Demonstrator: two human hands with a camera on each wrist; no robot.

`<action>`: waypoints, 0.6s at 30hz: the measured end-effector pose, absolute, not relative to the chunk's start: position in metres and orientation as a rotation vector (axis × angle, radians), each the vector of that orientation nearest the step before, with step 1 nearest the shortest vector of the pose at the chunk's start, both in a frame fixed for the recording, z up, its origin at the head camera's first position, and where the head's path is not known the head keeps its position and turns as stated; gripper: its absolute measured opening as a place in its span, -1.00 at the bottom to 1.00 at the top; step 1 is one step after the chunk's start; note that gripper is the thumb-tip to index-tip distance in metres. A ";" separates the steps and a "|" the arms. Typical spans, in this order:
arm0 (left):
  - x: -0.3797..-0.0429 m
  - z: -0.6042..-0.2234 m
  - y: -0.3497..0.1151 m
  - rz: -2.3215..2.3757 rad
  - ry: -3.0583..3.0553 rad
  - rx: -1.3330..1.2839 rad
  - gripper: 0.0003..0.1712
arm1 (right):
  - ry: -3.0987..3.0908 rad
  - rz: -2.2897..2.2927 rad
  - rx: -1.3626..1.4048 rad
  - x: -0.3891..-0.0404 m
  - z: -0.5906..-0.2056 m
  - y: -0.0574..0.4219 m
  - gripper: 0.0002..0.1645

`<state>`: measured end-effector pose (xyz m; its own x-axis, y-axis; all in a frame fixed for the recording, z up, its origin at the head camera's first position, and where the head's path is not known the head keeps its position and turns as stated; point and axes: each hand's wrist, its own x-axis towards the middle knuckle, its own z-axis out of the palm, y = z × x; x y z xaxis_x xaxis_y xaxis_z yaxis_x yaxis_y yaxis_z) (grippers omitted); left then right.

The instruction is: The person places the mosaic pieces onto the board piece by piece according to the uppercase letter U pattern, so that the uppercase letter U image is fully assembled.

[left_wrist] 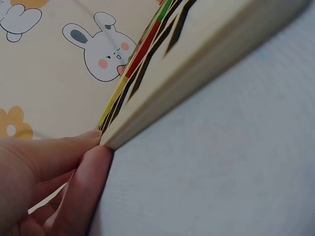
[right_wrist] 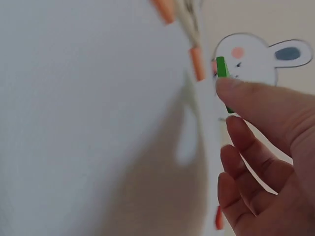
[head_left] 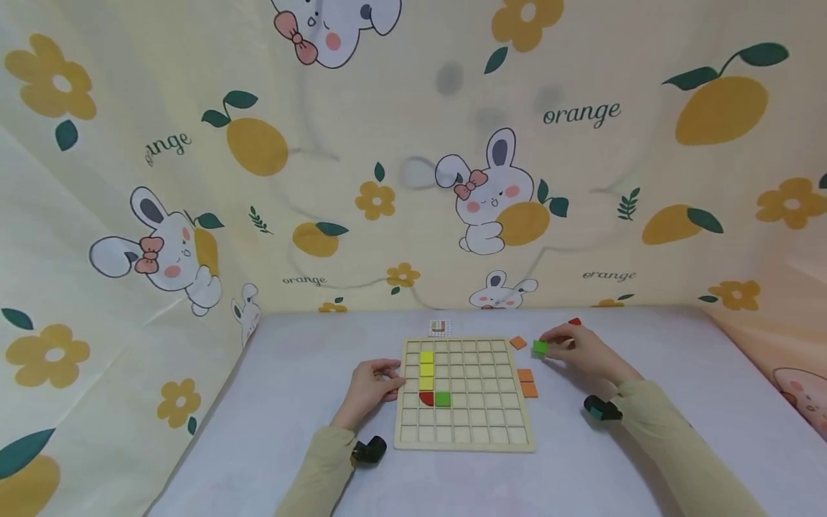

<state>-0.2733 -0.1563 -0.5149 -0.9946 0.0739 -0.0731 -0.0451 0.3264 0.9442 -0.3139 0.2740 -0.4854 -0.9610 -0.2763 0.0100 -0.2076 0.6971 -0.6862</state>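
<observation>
My right hand [head_left: 584, 350] pinches a green square tile [head_left: 539, 349] between thumb and fingertips, to the right of the board; the right wrist view shows the tile [right_wrist: 224, 73] edge-on. At the left edge of the wooden grid board [head_left: 465, 439], my left hand [head_left: 370, 390] grips the rim, with finger and thumb tips at the board's edge [left_wrist: 197, 88] in the left wrist view. On the grid, several yellow square tiles [head_left: 426, 370] form a column. Below them lies a red quarter-round tile [head_left: 427, 398], and beside that a green square tile [head_left: 443, 399].
Orange tiles [head_left: 526, 382] lie along the board's right side, with another orange tile [head_left: 518, 343] near its upper right corner. A red piece [head_left: 574, 322] shows behind my right hand. A small printed pattern card [head_left: 439, 328] lies beyond the board on the white table [head_left: 291, 402].
</observation>
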 end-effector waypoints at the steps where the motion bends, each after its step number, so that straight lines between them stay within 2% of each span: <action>1: -0.273 -0.515 -0.157 1.765 2.475 0.030 -0.56 | 2.815 -1.127 -0.425 -0.312 -0.483 0.273 -0.65; 10: -0.273 -0.517 -0.160 1.744 2.482 0.011 -0.55 | 2.753 -1.308 -0.649 -0.294 -0.468 0.242 -0.68; 18: -0.273 -0.514 -0.156 1.756 2.487 0.023 -0.55 | 2.586 -1.407 -0.745 -0.278 -0.479 0.201 -0.71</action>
